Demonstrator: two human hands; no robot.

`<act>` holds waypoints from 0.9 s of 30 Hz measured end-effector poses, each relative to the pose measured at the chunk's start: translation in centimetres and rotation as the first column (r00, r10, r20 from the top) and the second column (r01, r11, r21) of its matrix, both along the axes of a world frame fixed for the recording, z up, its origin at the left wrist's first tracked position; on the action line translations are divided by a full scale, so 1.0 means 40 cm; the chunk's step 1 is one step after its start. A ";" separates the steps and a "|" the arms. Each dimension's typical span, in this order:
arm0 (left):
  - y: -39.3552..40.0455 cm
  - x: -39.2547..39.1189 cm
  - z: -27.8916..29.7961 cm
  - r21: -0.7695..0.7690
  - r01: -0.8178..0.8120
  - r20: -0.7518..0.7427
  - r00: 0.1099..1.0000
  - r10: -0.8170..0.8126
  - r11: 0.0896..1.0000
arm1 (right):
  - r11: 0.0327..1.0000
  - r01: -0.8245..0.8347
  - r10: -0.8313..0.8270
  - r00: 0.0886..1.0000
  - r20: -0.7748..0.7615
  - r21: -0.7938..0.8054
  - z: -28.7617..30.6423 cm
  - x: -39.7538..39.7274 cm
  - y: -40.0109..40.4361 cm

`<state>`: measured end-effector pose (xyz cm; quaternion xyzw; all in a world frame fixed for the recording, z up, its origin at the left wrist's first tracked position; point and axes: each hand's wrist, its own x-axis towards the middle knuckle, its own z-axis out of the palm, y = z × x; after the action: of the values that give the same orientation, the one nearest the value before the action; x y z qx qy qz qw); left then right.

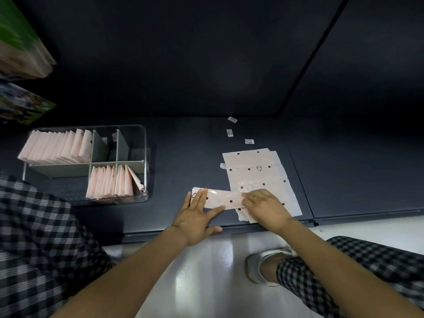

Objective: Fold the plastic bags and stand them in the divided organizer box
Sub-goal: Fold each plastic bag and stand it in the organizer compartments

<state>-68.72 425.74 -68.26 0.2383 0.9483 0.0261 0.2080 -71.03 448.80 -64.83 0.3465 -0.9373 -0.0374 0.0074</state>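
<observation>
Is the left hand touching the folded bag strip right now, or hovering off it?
Touching. The head view shows the left hand with straight fingers lying flat on the left end of the folded bag strip, with no gap visible.

1. A dark grey platform [229, 134] is seen, dimly lit.
2. A dark panelled wall [183, 53] rises behind the platform.
3. Glossy pale floor [206, 260] lies before the platform, light reflected.

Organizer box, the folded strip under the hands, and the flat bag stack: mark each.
organizer box [144, 143]: head view, clear right wall.
folded strip [226, 199]: head view, middle of strip between the hands.
flat bag stack [252, 166]: head view, top sheet's upper area.
</observation>
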 end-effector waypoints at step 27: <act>0.037 0.034 -0.016 0.385 -0.668 0.093 0.715 0.693 0.637 | 0.500 0.823 -0.359 0.481 0.800 -0.270 -0.030 -0.002 -0.129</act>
<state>-67.36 427.21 -68.88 -0.0989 0.9485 0.2836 0.1005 -71.10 443.65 -66.03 -0.0639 -0.8877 0.4005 -0.2181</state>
